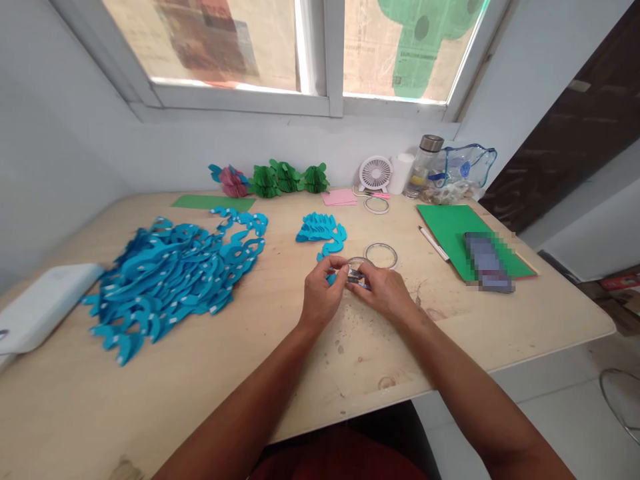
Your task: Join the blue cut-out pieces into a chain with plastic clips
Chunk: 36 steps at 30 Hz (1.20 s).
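Note:
My left hand (323, 291) and my right hand (384, 291) meet over the middle of the wooden table (200, 373). Both are closed, pinching a small roll of clear tape (356, 268) between them, with a blue paper cut-out (331, 251) just under the fingers. A second tape ring (381, 254) lies right behind my right hand. A small stack of blue cut-outs (320, 228) sits just beyond my hands. A big heap of the same blue cut-outs (175, 273) spreads out to the left.
At the back stand green and pink paper ornaments (280, 179), pink paper (339, 197), a small white fan (375, 175), a bottle (424, 165) and a clear bag (463, 170). Green sheets (447, 227), a pen (434, 243) and a phone (487, 261) lie right. A white box (43, 303) sits far left.

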Tool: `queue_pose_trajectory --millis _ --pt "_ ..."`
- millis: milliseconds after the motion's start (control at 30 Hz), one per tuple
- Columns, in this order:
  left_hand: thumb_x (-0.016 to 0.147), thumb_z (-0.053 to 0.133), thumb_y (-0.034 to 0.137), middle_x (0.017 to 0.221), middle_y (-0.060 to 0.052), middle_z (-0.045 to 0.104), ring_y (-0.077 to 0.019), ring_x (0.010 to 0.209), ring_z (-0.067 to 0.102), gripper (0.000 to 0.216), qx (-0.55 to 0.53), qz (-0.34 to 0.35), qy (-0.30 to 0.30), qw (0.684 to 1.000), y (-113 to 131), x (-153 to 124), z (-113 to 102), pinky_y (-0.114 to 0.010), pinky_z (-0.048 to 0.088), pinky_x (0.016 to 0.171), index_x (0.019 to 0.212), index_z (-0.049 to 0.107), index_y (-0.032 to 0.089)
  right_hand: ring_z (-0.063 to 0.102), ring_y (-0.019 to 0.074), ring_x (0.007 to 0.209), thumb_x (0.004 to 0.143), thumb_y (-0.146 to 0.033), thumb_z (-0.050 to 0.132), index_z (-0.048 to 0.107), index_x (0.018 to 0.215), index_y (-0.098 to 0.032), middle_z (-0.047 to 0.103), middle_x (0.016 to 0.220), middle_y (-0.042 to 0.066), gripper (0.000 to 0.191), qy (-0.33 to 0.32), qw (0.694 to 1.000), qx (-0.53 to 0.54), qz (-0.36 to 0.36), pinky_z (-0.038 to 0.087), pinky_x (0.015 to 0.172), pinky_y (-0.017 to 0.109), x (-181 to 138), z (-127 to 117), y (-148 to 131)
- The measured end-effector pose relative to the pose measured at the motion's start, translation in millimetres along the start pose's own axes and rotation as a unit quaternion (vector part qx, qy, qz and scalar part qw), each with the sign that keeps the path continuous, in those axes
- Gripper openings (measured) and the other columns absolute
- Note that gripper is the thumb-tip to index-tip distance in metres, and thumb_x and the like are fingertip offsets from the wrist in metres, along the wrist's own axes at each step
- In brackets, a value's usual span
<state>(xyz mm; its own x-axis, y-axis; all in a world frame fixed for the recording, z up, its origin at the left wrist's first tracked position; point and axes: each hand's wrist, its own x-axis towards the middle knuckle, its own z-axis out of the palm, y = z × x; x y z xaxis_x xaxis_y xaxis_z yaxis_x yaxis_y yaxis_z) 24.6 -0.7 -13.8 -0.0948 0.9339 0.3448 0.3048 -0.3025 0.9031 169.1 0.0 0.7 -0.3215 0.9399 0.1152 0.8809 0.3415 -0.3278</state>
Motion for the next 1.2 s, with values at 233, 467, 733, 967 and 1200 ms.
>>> queue_pose_trajectory --millis 233,467,733,967,1200 --pt "0.078 0.055 0.027 0.082 -0.001 0.068 -0.0153 0.078 0.062 0.011 -0.004 -0.001 0.003 1.000 0.8 -0.3 0.0 -0.028 0.048 0.074 0.082 0.063 0.019 0.059 0.0160 0.065 0.085 -0.047 0.047 0.058 0.105 -0.023 0.067 0.076 0.002 0.033 0.008 1.000 0.005 -0.005 0.028 0.054 0.024 -0.1 0.5 0.6" --pt "0.077 0.055 0.026 0.081 -0.001 0.068 -0.0154 0.078 0.062 0.011 0.004 0.002 0.009 1.000 1.9 -0.4 -0.5 -0.028 0.048 0.074 0.081 0.064 0.020 0.059 0.0154 0.066 0.085 -0.047 0.048 0.059 0.099 -0.022 0.067 0.076 0.002 0.030 0.004 1.000 0.000 -0.006 0.028 0.054 0.024 0.1 0.6 0.6" --pt "0.077 0.055 0.026 0.082 -0.001 0.068 -0.0155 0.077 0.062 0.011 -0.003 -0.002 0.017 1.000 2.5 -0.5 -0.5 -0.029 0.048 0.075 0.080 0.063 0.020 0.060 0.0162 0.068 0.085 -0.046 0.049 0.059 0.098 -0.022 0.067 0.078 0.002 0.029 -0.003 1.000 -0.008 -0.009 0.028 0.054 0.024 -0.4 0.3 -0.3" --pt "0.077 0.055 0.028 0.080 -0.001 0.067 -0.0153 0.077 0.062 0.012 -0.004 -0.006 0.022 1.000 1.8 0.7 -0.1 -0.028 0.048 0.074 0.079 0.063 0.019 0.059 0.0153 0.066 0.084 -0.046 0.050 0.059 0.097 -0.022 0.067 0.077 0.002 0.029 -0.009 1.000 -0.005 -0.008 0.027 0.054 0.024 0.0 0.2 -0.3" --pt "0.076 0.055 0.026 0.077 0.000 0.067 -0.0147 0.074 0.062 0.010 -0.003 -0.007 0.019 1.000 1.0 0.9 -0.5 -0.027 0.048 0.073 0.079 0.062 0.019 0.059 0.0150 0.067 0.085 -0.046 0.049 0.059 0.092 -0.022 0.067 0.078 0.002 0.027 -0.013 1.000 -0.007 -0.014 0.028 0.054 0.023 0.1 1.8 0.7"
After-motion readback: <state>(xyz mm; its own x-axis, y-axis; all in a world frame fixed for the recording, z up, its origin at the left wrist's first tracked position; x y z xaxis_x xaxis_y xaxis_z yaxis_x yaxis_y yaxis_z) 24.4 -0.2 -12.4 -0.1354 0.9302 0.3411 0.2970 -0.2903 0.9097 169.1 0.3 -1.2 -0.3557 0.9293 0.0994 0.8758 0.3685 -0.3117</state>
